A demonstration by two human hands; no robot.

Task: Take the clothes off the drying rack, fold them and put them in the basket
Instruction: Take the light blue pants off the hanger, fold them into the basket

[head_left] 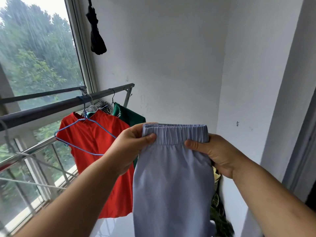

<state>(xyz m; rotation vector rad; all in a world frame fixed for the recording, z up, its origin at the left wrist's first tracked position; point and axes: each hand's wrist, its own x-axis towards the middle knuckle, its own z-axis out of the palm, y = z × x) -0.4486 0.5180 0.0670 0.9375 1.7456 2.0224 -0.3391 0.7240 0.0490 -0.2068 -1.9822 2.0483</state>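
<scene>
A person's left hand [131, 147] and right hand [212, 154] hold up a pale blue garment [172, 182] by its gathered elastic waistband in front of a white wall [171, 57]. Each thumb is pressed flat on the near face just under the elastic and the other fingers are curled out of sight behind the cloth, so each hand pinches one end of the band. The garment is soft, matte knit, ruched along the top and smooth below. It hangs straight down between the forearms, off the drying rack [51, 110], and its lower edge runs out of view. Behind the left wrist a bright red top [95, 165] hangs from the rack's dark round bar on a thin blue wire hanger [84, 112]. A green garment [131, 117] and a black-and-white patterned piece [100, 106] hang further along the same bar, both partly covered by the red cloth. A shiny metal railing [34, 147] runs below the rack beside a large window [34, 48], which shows blurred green trees. A furled black umbrella [95, 35] hangs high up by the window frame. Low on the right, a dark leaf-print cloth [218, 212] shows at the blue garment's edge, mostly hidden behind it.
</scene>
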